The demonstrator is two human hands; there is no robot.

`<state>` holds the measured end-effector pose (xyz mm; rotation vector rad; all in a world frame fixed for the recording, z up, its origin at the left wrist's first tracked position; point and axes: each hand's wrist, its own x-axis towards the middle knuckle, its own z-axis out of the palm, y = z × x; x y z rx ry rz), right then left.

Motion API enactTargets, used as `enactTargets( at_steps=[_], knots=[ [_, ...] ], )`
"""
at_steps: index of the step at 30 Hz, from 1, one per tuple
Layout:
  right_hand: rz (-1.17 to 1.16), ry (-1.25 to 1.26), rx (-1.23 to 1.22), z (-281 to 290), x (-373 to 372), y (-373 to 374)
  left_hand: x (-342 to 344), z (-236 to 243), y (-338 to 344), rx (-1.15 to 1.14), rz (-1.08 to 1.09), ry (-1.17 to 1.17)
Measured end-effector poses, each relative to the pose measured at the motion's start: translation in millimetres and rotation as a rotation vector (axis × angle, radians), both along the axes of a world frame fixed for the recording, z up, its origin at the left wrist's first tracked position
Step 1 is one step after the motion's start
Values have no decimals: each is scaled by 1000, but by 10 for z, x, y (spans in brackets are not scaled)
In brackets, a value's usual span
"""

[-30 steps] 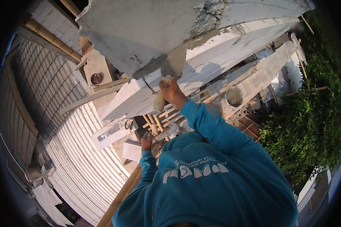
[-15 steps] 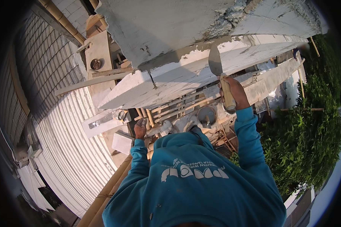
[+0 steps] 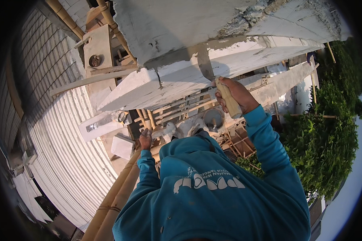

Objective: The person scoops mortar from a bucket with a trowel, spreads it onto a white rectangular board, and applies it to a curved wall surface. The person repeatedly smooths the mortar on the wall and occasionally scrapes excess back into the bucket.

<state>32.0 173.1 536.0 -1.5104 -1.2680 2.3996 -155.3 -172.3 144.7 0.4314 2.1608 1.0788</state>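
My right hand is wrapped round the pale wooden handle of a trowel. Its grey blade points away from me and overlaps the wet mortar on the edge of a white concrete ledge; whether it presses on the surface I cannot tell. Above the ledge stands a grey plastered wall. Lower and to the left, my left hand is held with its fingers apart and nothing in it, near some bamboo poles.
Below me stands a bucket among planks and bamboo. A white slab and a long board lie left of my left hand. Corrugated roofing spreads at left, with a small bowl on a board. Leafy branches fill the right.
My right hand has moved the trowel to the left along the ledge edge, with the blade tilting further left. My left hand stays low, and the whole view has shifted slightly.
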Motion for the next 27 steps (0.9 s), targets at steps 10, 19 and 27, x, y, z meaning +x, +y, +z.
enactTargets(
  at_steps=[10, 19, 27],
  knots=[
    [626, -186, 882, -123, 413, 269, -263, 333, 334, 55, 3, 18],
    [878, -502, 1594, -264, 886, 1368, -172, 427, -60, -54, 78, -65],
    [678, -641, 1003, -62, 908, 1196, -154, -137, -237, 193, 106, -143]
  ],
)
